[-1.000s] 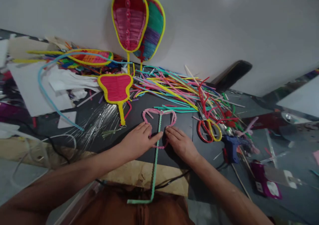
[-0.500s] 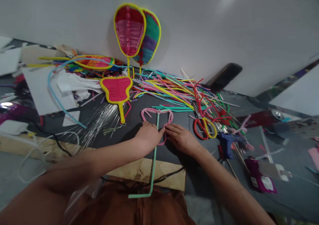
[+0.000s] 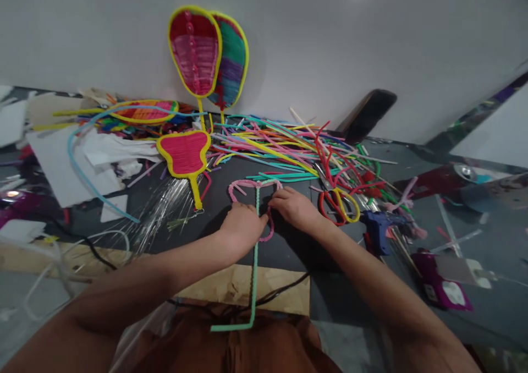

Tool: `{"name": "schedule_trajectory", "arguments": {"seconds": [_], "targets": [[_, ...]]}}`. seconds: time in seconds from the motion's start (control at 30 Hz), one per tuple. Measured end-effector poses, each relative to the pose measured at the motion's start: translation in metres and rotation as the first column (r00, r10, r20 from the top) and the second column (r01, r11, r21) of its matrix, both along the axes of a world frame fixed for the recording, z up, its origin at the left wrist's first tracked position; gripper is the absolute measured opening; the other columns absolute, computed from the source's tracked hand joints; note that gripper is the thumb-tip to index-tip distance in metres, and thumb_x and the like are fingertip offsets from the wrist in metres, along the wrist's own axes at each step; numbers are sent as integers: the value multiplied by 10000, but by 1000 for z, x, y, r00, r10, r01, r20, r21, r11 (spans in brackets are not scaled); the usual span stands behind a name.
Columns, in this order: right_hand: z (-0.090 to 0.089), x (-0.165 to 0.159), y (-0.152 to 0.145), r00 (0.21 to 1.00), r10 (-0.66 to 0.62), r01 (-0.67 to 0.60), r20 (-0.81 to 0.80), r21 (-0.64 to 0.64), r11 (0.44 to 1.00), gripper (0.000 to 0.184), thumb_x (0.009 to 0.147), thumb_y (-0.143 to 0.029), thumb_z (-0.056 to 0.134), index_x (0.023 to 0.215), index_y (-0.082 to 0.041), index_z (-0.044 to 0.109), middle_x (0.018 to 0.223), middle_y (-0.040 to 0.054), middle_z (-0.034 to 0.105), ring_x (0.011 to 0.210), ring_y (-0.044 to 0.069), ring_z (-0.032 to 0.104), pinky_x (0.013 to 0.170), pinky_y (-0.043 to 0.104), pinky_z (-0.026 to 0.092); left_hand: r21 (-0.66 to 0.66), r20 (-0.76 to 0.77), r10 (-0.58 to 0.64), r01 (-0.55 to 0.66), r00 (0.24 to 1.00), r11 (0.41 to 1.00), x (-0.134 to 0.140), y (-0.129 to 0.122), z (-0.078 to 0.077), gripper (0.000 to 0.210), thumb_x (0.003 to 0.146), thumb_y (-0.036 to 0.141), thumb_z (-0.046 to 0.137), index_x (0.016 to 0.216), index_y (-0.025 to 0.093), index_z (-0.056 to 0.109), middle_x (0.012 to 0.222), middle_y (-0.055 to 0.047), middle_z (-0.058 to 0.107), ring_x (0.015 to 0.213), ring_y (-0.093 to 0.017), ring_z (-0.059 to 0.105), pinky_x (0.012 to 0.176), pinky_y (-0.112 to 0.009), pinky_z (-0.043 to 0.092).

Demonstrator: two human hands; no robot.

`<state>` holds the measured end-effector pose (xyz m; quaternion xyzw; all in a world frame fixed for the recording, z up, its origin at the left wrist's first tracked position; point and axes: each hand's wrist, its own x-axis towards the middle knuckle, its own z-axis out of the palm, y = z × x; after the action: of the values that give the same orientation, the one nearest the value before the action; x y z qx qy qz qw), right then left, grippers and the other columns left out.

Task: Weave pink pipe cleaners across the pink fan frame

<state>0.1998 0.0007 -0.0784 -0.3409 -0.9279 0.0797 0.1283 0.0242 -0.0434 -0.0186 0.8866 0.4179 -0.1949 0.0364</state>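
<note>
A pink pipe-cleaner frame (image 3: 270, 231) with a wavy outline lies on the dark table in front of me. From its top middle, a mint-green pipe cleaner (image 3: 254, 274) runs down and bends left near my lap. My left hand (image 3: 244, 225) presses over the frame's lower left side, fingers closed on it and across the green strand. On the right side, my right hand (image 3: 293, 208) pinches the pink outline near its upper curve. Parts of the frame are hidden beneath both hands.
Behind lie loose pipe cleaners (image 3: 268, 147) and a finished pink-and-yellow fan (image 3: 183, 153); two more fans (image 3: 196, 54) lean on the wall. Scissors (image 3: 340, 205), a blue glue gun (image 3: 377, 232) and a purple device (image 3: 439, 285) sit to the right. White cables (image 3: 119, 235) lie left.
My right hand has moved up along the frame's right side, away from my left hand. My left hand stays on the frame. The whole view has shifted slightly.
</note>
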Motion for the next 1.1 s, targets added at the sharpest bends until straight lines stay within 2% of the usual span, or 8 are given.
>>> {"name": "schedule_trajectory", "arguments": {"seconds": [0.27, 0.37, 0.43, 0.5, 0.63, 0.73, 0.87, 1.1], "targets": [[-1, -3, 1, 983, 144, -149, 115, 37, 988, 264, 938, -208, 386, 825, -175, 623, 799, 58, 589, 760, 186, 452, 715, 290, 394, -12, 21, 2, -2, 1000, 1000, -1, 1, -1, 273, 800, 286, 632, 1047, 172, 647, 865, -175, 670, 762, -287, 636, 640, -356, 398], [0, 0, 1, 983, 157, -159, 89, 8, 987, 252, 935, -186, 385, 881, -176, 631, 853, 63, 607, 804, 185, 481, 750, 290, 409, -15, 23, -29, 29, 999, 999, -2, 2, 0, 320, 800, 288, 631, 1098, 170, 628, 863, -183, 671, 795, -308, 640, 649, -370, 413], [1, 2, -4, 996, 83, -83, 24, -10, 997, 253, 925, -136, 378, 981, -171, 623, 953, 74, 619, 879, 183, 509, 801, 294, 416, -9, 17, -44, 44, 999, 999, -2, 2, 1, 386, 800, 292, 631, 1166, 172, 598, 867, -189, 672, 799, -313, 643, 647, -373, 422], [2, 4, -16, 995, -100, 99, -27, -49, 994, 250, 922, -128, 380, 1017, -159, 609, 971, 82, 623, 895, 178, 538, 805, 287, 420, -10, 7, -52, 52, 999, 999, -2, 4, 3, 453, 798, 298, 634, 1228, 178, 558, 871, -190, 674, 787, -304, 647, 646, -367, 428], [6, -3, -51, 908, -413, 420, 72, -168, 892, 198, 901, -320, 489, 848, -179, 617, 802, 47, 632, 720, 158, 574, 621, 250, 390, -44, -27, -74, 72, 997, 996, 0, 7, 6, 602, 764, 343, 673, 1313, 193, 477, 908, -192, 676, 798, -285, 648, 645, -342, 431], [8, -16, -66, 856, -496, 516, 146, -181, 837, 209, 872, -379, 517, 824, -201, 616, 812, 37, 654, 731, 157, 596, 583, 244, 351, -52, -44, -86, 84, 995, 995, 0, 9, 5, 701, 704, 406, 721, 1322, 199, 462, 921, -188, 678, 815, -283, 645, 647, -328, 431], [11, -28, -68, 788, -581, 613, 206, -168, 772, 188, 882, -301, 469, 823, -210, 622, 838, 38, 672, 753, 152, 619, 571, 242, 333, -40, -51, -84, 82, 995, 996, -1, 11, 5, 769, 657, 435, 751, 1329, 216, 448, 912, -182, 680, 798, -286, 651, 638, -327, 436], [14, -30, -67, 766, -593, 638, 247, -183, 748, 193, 880, -288, 455, 848, -202, 624, 865, 46, 675, 788, 163, 626, 582, 242, 351, -84, -98, -40, 32, 994, 996, 6, 14, 9, 823, 651, 448, 753, 1354, 188, 414, 933, -191, 680, 798, -285, 661, 615, -306, 435]]}}
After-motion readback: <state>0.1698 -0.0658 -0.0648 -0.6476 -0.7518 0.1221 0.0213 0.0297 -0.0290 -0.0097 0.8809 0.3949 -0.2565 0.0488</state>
